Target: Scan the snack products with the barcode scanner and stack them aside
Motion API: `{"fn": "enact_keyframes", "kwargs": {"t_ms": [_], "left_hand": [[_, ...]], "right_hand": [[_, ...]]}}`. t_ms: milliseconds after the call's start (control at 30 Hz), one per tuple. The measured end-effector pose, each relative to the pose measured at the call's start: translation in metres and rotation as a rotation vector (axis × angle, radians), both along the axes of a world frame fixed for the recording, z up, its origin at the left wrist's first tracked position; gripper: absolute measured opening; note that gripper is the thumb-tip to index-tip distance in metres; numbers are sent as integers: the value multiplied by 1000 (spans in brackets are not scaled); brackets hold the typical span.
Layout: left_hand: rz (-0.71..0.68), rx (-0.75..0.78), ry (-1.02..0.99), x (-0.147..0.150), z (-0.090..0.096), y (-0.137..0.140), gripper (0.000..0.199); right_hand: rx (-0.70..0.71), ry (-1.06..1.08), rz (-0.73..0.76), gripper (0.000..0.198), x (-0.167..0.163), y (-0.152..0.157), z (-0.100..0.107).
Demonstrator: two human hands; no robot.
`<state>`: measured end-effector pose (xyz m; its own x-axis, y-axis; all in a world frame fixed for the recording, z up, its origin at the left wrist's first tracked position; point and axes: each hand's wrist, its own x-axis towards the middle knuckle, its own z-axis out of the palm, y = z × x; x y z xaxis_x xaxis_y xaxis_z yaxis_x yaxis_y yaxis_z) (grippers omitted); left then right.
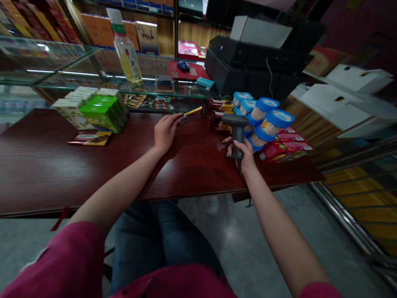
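Note:
My left hand grips a flat packet with a yellow edge, tilted above the dark red wooden counter. In my right hand is a grey handheld barcode scanner, its head level with the nearby stack and its cable hanging past the counter's front edge. Just behind the scanner stands a pile of similar red and yellow flat packets. Blue-lidded tubs are stacked close by on its right. Another flat packet lies on the counter at the left.
Green and white boxes stand at the left. Red boxes sit by the tubs. Behind the counter are a glass display case, a tall bottle, a computer mouse and a black machine. White cartons are at right.

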<state>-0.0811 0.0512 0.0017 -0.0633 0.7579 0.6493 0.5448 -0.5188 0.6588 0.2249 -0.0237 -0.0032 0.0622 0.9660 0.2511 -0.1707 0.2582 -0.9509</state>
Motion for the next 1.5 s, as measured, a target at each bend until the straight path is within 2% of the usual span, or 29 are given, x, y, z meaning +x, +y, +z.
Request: {"fn": "enact_keyframes", "kwargs": {"t_ms": [67,167,300,433,533,733,1167,1233,1300,1367,1500], "left_hand": [[50,-75,-100,-39,-2,-8,25],[53,-289,-287,-87,-5,-13,27],[28,-483,-503,-119,-8,-7,32],[45,-532,-568,-125,-8,1,29],[48,-533,-589,-123,-8,3,28],[92,-534,-545,-121,-9,3,27],[74,-503,-510,-122,-10,-1,27],[82,-471,-464,-124,-7,-7,26],[96,-407,-321,-128,-2,-20,24],[102,-341,-91,-135,7,-41,24],[175,-300,427,-158,26,-97,42]], "right_hand": [[-14,9,48,25,-11,0,1],[-38,22,123,23,-42,7,5],[-100,27,339,24,-103,28,13],[-161,36,500,29,-156,43,15],[-186,20,528,32,-175,45,11],[-193,19,484,24,-174,40,7],[-181,-8,505,32,-175,39,11],[-185,27,489,34,-173,40,10],[-199,70,466,34,-172,41,10],[-217,107,446,34,-170,40,11],[-236,142,435,34,-169,39,14]]}}
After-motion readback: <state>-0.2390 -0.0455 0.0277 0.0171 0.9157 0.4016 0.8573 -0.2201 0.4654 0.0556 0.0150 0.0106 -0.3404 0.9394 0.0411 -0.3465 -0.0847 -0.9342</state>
